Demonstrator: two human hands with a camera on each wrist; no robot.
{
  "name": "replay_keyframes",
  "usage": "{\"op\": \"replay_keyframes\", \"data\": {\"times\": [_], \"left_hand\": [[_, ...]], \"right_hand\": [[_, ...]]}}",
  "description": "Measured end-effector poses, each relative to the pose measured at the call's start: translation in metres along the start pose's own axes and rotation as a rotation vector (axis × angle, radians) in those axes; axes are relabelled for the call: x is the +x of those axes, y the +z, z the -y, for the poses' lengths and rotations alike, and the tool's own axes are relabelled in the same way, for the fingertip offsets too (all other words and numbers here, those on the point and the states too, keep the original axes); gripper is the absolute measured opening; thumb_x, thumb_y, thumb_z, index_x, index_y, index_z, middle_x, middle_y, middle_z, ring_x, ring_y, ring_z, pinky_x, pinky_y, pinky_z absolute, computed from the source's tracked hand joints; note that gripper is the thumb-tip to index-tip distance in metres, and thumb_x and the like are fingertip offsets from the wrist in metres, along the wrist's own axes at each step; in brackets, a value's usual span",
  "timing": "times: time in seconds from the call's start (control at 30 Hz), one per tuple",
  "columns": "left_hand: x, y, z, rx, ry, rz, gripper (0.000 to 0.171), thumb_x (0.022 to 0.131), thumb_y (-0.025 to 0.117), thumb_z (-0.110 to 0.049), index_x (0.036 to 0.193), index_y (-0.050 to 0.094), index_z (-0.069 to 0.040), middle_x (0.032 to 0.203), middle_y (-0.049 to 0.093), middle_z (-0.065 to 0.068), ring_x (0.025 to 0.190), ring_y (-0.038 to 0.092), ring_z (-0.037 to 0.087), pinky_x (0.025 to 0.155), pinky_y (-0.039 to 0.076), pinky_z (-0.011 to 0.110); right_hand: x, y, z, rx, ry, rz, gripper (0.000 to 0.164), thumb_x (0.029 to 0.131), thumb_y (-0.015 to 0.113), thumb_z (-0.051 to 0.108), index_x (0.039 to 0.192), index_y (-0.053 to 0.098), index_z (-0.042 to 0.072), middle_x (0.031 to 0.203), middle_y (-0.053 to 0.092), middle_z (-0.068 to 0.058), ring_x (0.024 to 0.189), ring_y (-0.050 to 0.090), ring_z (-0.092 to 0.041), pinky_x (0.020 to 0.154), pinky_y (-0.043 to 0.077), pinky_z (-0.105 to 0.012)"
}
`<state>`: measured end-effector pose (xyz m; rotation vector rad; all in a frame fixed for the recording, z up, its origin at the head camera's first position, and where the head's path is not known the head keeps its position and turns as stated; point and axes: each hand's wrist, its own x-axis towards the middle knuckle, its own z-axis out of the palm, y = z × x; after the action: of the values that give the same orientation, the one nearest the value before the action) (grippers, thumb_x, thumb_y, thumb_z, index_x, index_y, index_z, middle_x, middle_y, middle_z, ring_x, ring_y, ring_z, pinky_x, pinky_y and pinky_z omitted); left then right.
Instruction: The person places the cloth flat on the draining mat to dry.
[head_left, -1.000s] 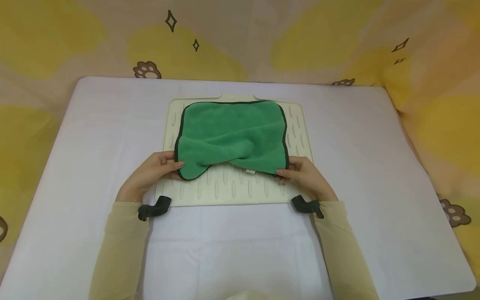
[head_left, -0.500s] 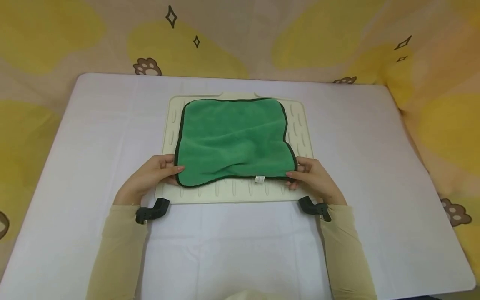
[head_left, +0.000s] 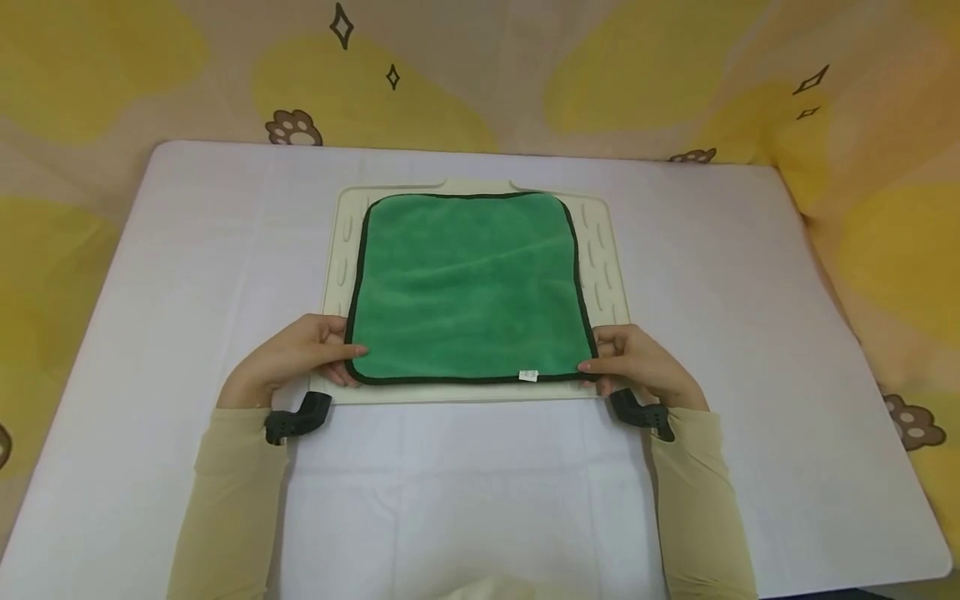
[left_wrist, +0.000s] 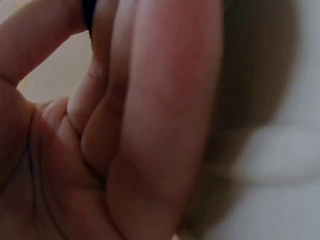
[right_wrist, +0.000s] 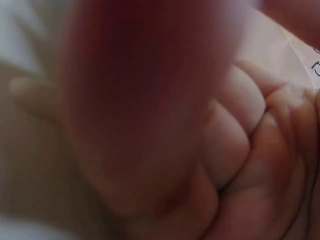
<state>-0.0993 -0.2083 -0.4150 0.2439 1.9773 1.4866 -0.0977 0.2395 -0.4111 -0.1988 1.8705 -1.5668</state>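
Note:
A green cloth (head_left: 468,283) with a dark edging lies spread nearly flat over a cream ridged mat (head_left: 600,250). At its near left corner my left hand (head_left: 300,354) pinches the edge, thumb on top and fingers underneath. My right hand (head_left: 637,362) grips the near right corner the same way, close by a small white label (head_left: 528,376) on the hem. Curled fingers (left_wrist: 165,110) fill the left wrist view, with a sliver of dark edging at the top. In the right wrist view, blurred fingers (right_wrist: 145,100) hide the cloth.
The mat rests on a white-covered table (head_left: 750,333), its rim showing on all sides of the cloth. Behind the table hangs a yellow patterned curtain (head_left: 600,75). Black wrist mounts (head_left: 300,417) sit at both sleeve cuffs, over the mat's near edge.
Both hands have drawn the cloth's near edge toward the person, and the right hand has also moved right. The fold across the cloth has flattened out, covering more of the mat.

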Motion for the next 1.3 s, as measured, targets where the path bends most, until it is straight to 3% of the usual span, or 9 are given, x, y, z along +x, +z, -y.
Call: {"op": "replay_keyframes", "data": {"times": [0.2,0.37,0.67,0.8,0.93,1.1,1.3], "left_hand": [[0.0,0.0,-0.002,0.039,-0.04,0.057,0.022,0.09,0.063,-0.009,0.095,0.051,0.009,0.069,0.068,0.016,0.064,0.069,0.025,0.06,0.056,0.033],[0.0,0.001,-0.003,0.07,-0.068,0.091,0.022,0.088,0.064,-0.008,0.085,0.046,0.003,0.07,0.068,0.016,0.062,0.068,0.024,0.059,0.056,0.032],[0.002,0.001,-0.001,0.081,-0.075,0.031,0.027,0.089,0.065,-0.012,0.082,0.042,0.0,0.063,0.063,0.009,0.061,0.067,0.021,0.061,0.056,0.03],[0.003,-0.002,-0.003,0.09,-0.088,-0.012,0.025,0.091,0.063,-0.017,0.088,0.05,0.003,0.061,0.058,0.006,0.059,0.064,0.018,0.063,0.055,0.03],[0.006,-0.01,-0.009,0.092,-0.092,-0.067,0.029,0.094,0.059,-0.022,0.08,0.047,0.001,0.062,0.054,0.006,0.06,0.061,0.017,0.066,0.055,0.03],[0.021,-0.023,-0.019,0.102,-0.07,-0.099,0.03,0.097,0.055,-0.024,0.081,0.048,0.0,0.064,0.049,0.005,0.062,0.057,0.015,0.066,0.055,0.03],[0.044,-0.037,-0.033,0.166,-0.079,-0.137,0.027,0.097,0.055,-0.022,0.081,0.052,0.0,0.069,0.051,0.004,0.064,0.055,0.014,0.063,0.054,0.028]], "right_hand": [[0.001,0.0,0.0,-0.05,0.038,0.033,0.024,0.086,0.068,0.004,0.078,0.046,0.0,0.066,0.064,-0.012,0.05,0.06,-0.012,0.053,0.054,-0.027],[0.002,-0.002,-0.001,-0.104,0.042,0.048,0.031,0.086,0.067,0.003,0.074,0.039,0.002,0.063,0.061,-0.011,0.054,0.064,-0.017,0.056,0.055,-0.032],[0.002,-0.005,0.002,-0.132,0.05,0.061,0.034,0.088,0.067,0.006,0.073,0.037,0.004,0.063,0.06,-0.012,0.058,0.065,-0.02,0.058,0.056,-0.035],[0.007,-0.011,0.006,-0.183,0.051,0.016,0.03,0.089,0.066,0.012,0.075,0.044,-0.001,0.061,0.06,-0.01,0.056,0.063,-0.021,0.057,0.055,-0.036],[0.019,-0.02,0.013,-0.228,0.034,-0.054,0.024,0.091,0.065,0.015,0.084,0.055,-0.006,0.064,0.062,-0.008,0.056,0.062,-0.019,0.057,0.055,-0.033],[0.04,-0.032,0.024,-0.254,0.004,-0.151,0.024,0.091,0.063,0.015,0.093,0.062,-0.009,0.068,0.064,-0.008,0.059,0.063,-0.018,0.061,0.054,-0.03],[0.066,-0.043,0.035,-0.279,0.018,-0.23,0.029,0.093,0.061,0.022,0.094,0.064,-0.007,0.068,0.061,-0.008,0.059,0.062,-0.018,0.064,0.053,-0.029]]}}
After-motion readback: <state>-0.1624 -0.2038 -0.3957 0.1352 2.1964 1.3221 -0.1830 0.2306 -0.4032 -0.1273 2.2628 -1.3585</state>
